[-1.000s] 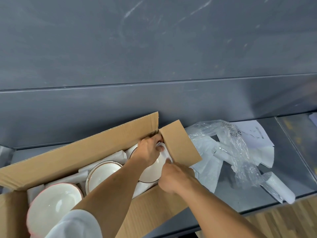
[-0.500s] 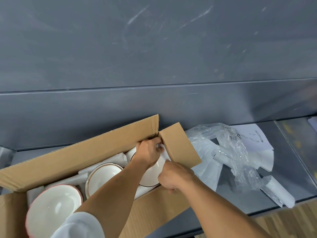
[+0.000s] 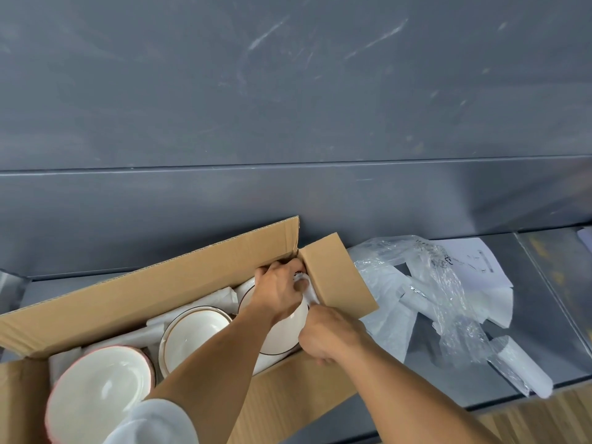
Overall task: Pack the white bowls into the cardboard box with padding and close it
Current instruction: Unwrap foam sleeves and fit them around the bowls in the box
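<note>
A brown cardboard box (image 3: pixel 153 299) lay on the grey tabletop (image 3: pixel 544 315), holding a row of white bowls: a pink-rimmed bowl (image 3: pixel 99 392) near left, a gold-rimmed bowl (image 3: pixel 192 328) in the middle and a right-end bowl (image 3: pixel 286 333). The left grip (image 3: pixel 282 293) pinched a white foam padding sheet (image 3: pixel 311 294) against the end flap (image 3: pixel 336 280). The right grip (image 3: pixel 333 334) was curled beside that bowl; I cannot tell what it grasped. Forcing the sheet down might knock the right-end bowl into its neighbour, or bunch the foam so the flap would not close.
</note>
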`<state>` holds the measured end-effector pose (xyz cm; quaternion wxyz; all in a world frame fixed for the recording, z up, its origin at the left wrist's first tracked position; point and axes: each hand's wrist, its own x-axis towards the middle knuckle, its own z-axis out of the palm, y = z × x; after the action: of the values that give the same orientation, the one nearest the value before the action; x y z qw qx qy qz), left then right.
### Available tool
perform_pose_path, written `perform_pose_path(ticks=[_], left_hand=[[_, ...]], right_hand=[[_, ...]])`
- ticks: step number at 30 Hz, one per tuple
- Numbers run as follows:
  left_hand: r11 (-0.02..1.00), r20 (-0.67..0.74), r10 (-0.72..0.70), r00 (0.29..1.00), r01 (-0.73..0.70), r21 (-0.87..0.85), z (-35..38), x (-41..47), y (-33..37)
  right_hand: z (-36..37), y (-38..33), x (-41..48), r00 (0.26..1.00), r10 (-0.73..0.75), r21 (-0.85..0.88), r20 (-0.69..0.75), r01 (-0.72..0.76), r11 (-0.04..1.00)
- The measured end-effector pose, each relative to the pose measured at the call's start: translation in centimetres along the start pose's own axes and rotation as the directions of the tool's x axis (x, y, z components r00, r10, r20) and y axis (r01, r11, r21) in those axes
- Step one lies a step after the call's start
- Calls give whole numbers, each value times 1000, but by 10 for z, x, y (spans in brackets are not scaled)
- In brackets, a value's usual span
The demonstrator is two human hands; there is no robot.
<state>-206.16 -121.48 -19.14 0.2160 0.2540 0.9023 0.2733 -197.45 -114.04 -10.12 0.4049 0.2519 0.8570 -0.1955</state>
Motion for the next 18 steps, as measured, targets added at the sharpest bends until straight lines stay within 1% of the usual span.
perform_pose_path(ticks=[3, 11, 15, 18], left_hand=[[1000, -29, 14, 999, -14, 6, 2, -1, 0], [998, -114, -27, 993, 21, -54, 6, 0, 0], [995, -203, -76, 976, 62, -73, 4, -3, 4], [990, -220, -128, 967, 112, -85, 8, -3, 9]], right_hand=[[-3, -5, 4, 998, 33, -51, 44, -31, 998], [-2, -9, 18, 992, 78, -46, 103, -74, 996], [-4, -10, 20, 992, 84, -46, 94, -80, 996], [-7, -7, 19, 992, 88, -51, 95, -83, 995]])
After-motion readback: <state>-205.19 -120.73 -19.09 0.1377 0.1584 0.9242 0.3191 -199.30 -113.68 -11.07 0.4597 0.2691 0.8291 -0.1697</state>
